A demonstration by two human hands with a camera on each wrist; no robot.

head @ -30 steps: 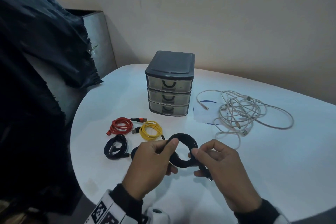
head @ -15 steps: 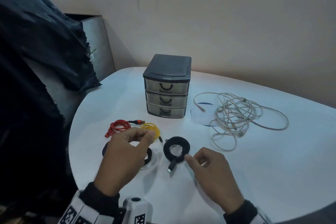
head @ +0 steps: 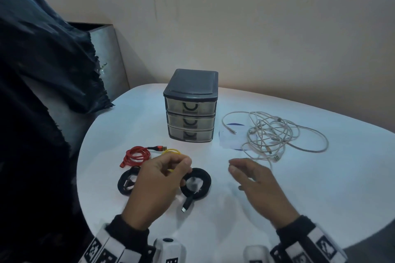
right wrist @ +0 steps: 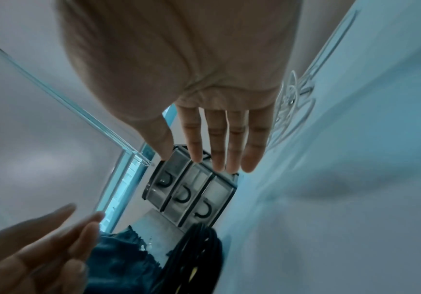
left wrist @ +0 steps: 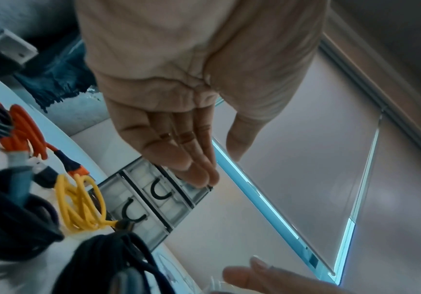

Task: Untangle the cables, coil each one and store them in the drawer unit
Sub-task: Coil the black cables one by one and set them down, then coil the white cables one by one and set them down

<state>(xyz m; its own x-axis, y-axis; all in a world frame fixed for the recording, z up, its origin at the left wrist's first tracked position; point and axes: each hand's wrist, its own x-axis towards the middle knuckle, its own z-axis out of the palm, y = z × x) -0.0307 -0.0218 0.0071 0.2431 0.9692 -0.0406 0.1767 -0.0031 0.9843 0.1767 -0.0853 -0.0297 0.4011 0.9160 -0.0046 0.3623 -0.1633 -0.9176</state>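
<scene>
A dark drawer unit (head: pixel 191 104) with three shut drawers stands mid-table. In front of it lie a red coil (head: pixel 136 155), a yellow coil (head: pixel 171 151) partly hidden by my left hand, and two black coils: one at the left (head: pixel 125 181), one (head: pixel 197 181) with its plug pointing toward me. My left hand (head: pixel 177 166) hovers over these coils and holds nothing; the left wrist view shows its fingers (left wrist: pixel 197 169) straight. My right hand (head: pixel 235 168) hangs open and empty, fingers (right wrist: pixel 224 149) spread, between the black coil and a white cable tangle (head: pixel 271 134).
The white round table (head: pixel 299 198) drops off at its curved left and front edges. Dark fabric (head: pixel 42 92) drapes over a grey chair at the left. A beige wall runs behind the drawer unit. A white paper with a blue mark (head: pixel 229 139) lies under the tangle's left end.
Both hands held the black coil a second ago; it now lies on the table, released. The left hand moved over the coils and the right hand drew away to the right.
</scene>
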